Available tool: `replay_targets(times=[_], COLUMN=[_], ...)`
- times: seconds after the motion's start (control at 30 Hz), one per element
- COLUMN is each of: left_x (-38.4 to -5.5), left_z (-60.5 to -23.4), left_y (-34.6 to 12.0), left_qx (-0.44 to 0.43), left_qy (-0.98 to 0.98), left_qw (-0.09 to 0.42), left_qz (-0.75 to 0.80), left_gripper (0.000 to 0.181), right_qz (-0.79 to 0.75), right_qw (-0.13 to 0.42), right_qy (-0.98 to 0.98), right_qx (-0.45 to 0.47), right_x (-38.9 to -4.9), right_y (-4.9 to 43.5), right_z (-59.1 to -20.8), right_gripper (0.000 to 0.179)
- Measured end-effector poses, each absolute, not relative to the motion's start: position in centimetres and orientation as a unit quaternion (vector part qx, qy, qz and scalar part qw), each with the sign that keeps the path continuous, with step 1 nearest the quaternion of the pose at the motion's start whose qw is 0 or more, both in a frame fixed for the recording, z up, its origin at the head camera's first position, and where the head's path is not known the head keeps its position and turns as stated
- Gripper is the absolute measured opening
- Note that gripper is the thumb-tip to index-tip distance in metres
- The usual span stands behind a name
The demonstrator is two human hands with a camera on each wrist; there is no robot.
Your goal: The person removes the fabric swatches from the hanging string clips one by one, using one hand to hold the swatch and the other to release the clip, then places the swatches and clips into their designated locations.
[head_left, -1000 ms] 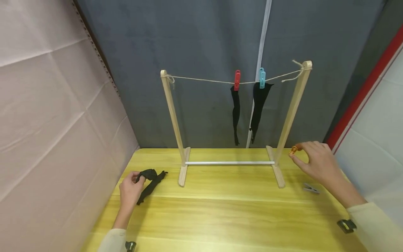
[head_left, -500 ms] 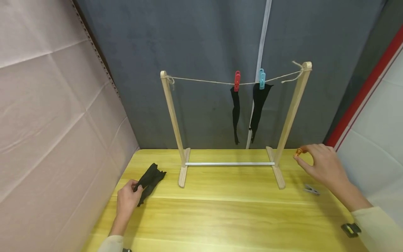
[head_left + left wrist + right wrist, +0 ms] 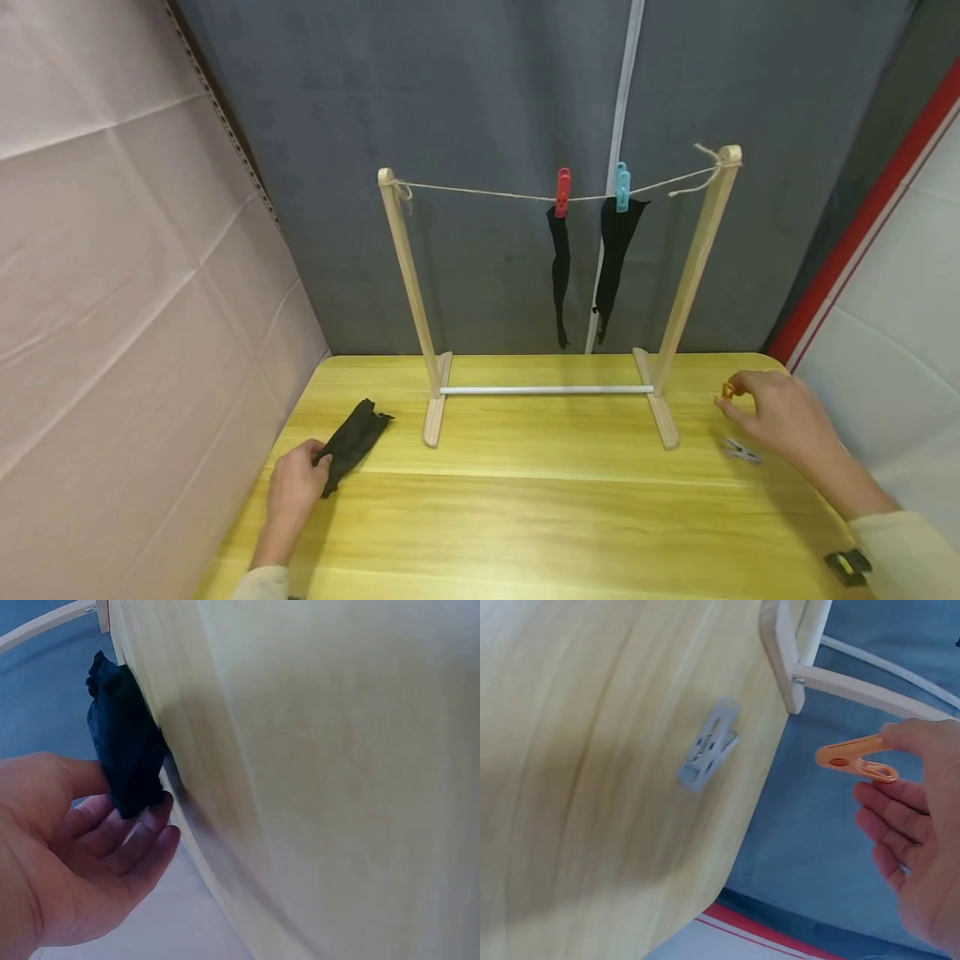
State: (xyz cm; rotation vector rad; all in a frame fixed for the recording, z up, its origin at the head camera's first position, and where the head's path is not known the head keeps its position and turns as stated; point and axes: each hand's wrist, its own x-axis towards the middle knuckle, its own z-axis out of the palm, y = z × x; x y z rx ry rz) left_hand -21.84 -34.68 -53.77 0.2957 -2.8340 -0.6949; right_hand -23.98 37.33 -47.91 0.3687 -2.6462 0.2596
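At the table's left side my left hand (image 3: 294, 487) pinches the near end of a thin black sock (image 3: 352, 442), thumb against fingers. The sock stretches away from the fingers close over the table; in the left wrist view this dark sock (image 3: 127, 742) bunches at its far end. On the right, my right hand (image 3: 783, 421) pinches an orange clothespin (image 3: 851, 757) between thumb and forefinger, off the table. A grey clothespin (image 3: 742, 451) lies on the table just below that hand. Both hands are apart from the rack.
A wooden rack (image 3: 408, 283) with a string line (image 3: 472, 192) stands at the back of the table (image 3: 510, 533). A red clothespin (image 3: 562, 192) and a blue clothespin (image 3: 622, 187) hold black socks (image 3: 561, 275) on the line. Cloth walls (image 3: 150, 333) flank the table.
My left hand has drawn back toward the near left, and the folded black cloth now lies stretched out. My right hand has moved lower and right with the orange clothespin.
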Motion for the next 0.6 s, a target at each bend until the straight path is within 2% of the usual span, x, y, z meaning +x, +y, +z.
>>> replay_targets(times=[0.3, 0.43, 0.6], left_x=[-21.6, -21.6, -21.6], left_z=[-53.5, -53.4, -53.5], left_y=[-35.1, -35.2, -35.5], left_qx=[0.107, 0.108, 0.109], left_qy=[-0.966, -0.968, -0.968], left_qw=[0.083, 0.073, 0.074], left_qz=[-0.220, -0.216, -0.212], left_gripper=[0.022, 0.025, 0.026], right_qz=[0.097, 0.085, 0.076], right_qw=[0.106, 0.084, 0.081], right_qy=[-0.985, -0.988, -0.989], right_qx=[0.100, 0.096, 0.102], right_x=[-24.1, -24.2, -24.3], right_y=[39.5, 40.0, 40.1], right_z=[-49.8, -50.5, -51.2], right_gripper=[0.029, 0.031, 0.035])
